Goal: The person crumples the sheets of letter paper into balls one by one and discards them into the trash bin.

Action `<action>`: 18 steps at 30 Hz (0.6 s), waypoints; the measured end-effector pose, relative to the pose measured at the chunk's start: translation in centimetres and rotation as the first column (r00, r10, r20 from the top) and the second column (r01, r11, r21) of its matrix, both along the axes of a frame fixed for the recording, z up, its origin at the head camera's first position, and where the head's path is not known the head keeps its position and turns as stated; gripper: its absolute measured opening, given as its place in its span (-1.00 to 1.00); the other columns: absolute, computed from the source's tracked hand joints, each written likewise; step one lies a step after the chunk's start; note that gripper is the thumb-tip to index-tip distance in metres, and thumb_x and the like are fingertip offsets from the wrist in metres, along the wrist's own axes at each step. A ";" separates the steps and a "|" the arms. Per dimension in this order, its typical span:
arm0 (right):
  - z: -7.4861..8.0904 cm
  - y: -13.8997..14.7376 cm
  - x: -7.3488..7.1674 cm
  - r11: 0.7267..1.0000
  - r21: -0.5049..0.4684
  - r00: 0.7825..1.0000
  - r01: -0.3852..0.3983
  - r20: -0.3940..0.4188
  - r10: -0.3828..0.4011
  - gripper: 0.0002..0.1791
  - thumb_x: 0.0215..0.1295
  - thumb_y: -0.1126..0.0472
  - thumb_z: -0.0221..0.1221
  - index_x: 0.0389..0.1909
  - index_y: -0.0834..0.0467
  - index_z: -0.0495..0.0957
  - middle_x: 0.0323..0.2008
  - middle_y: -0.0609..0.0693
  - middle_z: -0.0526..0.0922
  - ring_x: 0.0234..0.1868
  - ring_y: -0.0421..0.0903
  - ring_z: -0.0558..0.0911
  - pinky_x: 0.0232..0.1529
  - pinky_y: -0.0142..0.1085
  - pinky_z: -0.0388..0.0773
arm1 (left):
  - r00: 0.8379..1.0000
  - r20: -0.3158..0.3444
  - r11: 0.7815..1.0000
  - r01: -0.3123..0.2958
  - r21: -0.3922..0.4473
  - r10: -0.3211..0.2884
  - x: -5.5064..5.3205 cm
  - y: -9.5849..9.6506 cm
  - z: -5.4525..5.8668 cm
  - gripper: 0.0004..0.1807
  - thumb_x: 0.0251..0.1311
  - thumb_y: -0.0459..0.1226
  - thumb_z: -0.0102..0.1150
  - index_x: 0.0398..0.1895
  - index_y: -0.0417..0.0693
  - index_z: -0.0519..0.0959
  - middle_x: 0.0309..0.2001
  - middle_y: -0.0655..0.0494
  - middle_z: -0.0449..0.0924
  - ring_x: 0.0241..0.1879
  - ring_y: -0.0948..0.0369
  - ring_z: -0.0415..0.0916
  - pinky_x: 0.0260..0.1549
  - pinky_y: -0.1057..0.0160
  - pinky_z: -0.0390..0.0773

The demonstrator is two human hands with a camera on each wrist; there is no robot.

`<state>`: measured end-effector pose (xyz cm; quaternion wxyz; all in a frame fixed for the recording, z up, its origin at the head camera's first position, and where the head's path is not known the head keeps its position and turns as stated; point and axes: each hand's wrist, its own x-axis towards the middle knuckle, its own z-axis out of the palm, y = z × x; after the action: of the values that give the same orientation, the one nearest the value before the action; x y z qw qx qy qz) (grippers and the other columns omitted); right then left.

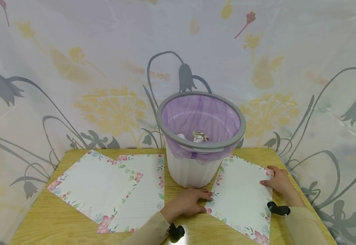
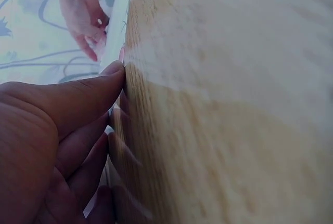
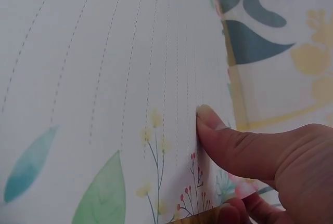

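A white sheet of paper (image 1: 240, 194) with a printed floral border lies on the table, right of the bin. My left hand (image 1: 188, 202) rests at its lower left edge, thumb and fingers extended against the paper's margin. The left wrist view shows this hand (image 2: 57, 135) low against the wooden surface. At the upper right corner of the sheet, my right hand (image 1: 280, 180) pinches the paper. In the right wrist view its thumb (image 3: 229, 148) lies on the lined face, with the fingers partly hidden past the edge.
A white ribbed bin (image 1: 190, 168) with a purple liner (image 1: 196, 109) and crumpled wrappers (image 1: 200, 136) stands at the back middle. Two overlapping floral sheets, one upper (image 1: 95, 183) and one lower (image 1: 147, 200), lie left on the wooden table (image 1: 52, 217). A patterned curtain (image 1: 110, 61) hangs behind.
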<state>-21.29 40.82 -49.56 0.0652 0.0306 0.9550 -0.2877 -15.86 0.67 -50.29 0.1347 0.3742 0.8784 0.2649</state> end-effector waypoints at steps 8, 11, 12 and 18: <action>-0.1 0.0 0.1 1.000 -0.010 1.000 -0.018 -0.013 0.018 -0.10 0.12 0.07 0.47 0.30 0.47 0.24 0.07 0.62 0.36 0.04 0.45 0.41 0.10 0.29 0.34 | 1.000 -0.011 1.000 -0.019 0.001 0.019 0.1 0.0 -0.1 -0.54 0.21 -0.11 0.37 0.20 0.18 0.62 0.33 0.41 0.42 0.39 0.31 0.24 0.31 0.29 0.26; 0.0 -0.1 0.1 0.999 -0.037 1.000 -0.003 0.030 0.004 -0.12 0.13 0.04 0.46 0.30 0.45 0.28 0.09 0.57 0.36 0.02 0.40 0.40 0.09 0.28 0.34 | 1.000 -0.015 1.000 -0.025 -0.008 0.025 0.1 0.1 -0.1 -0.54 0.21 -0.11 0.37 0.21 0.19 0.62 0.33 0.41 0.42 0.38 0.31 0.25 0.32 0.29 0.25; 0.1 -0.2 0.1 0.999 -0.045 0.999 0.001 0.042 0.001 -0.14 0.14 0.04 0.45 0.29 0.45 0.30 0.09 0.56 0.36 0.01 0.38 0.40 0.08 0.27 0.35 | 0.999 -0.019 1.000 -0.026 -0.012 0.026 0.1 0.1 -0.1 -0.54 0.21 -0.11 0.37 0.21 0.20 0.62 0.33 0.41 0.41 0.38 0.30 0.25 0.32 0.28 0.26; 0.6 -0.9 0.9 0.999 -0.007 0.999 -0.034 0.006 0.034 -0.35 0.26 0.07 0.35 0.19 0.46 0.44 0.00 0.47 0.51 -0.05 0.32 0.50 -0.03 0.18 0.45 | 0.999 -0.017 0.999 -0.040 -0.019 0.040 0.2 0.3 -0.2 -0.55 0.21 -0.10 0.37 0.20 0.21 0.63 0.33 0.42 0.41 0.38 0.30 0.25 0.32 0.28 0.25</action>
<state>-20.43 39.97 -48.96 0.0730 0.0148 0.9542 -0.2898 -15.67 1.00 -50.45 0.1258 0.3572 0.8894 0.2560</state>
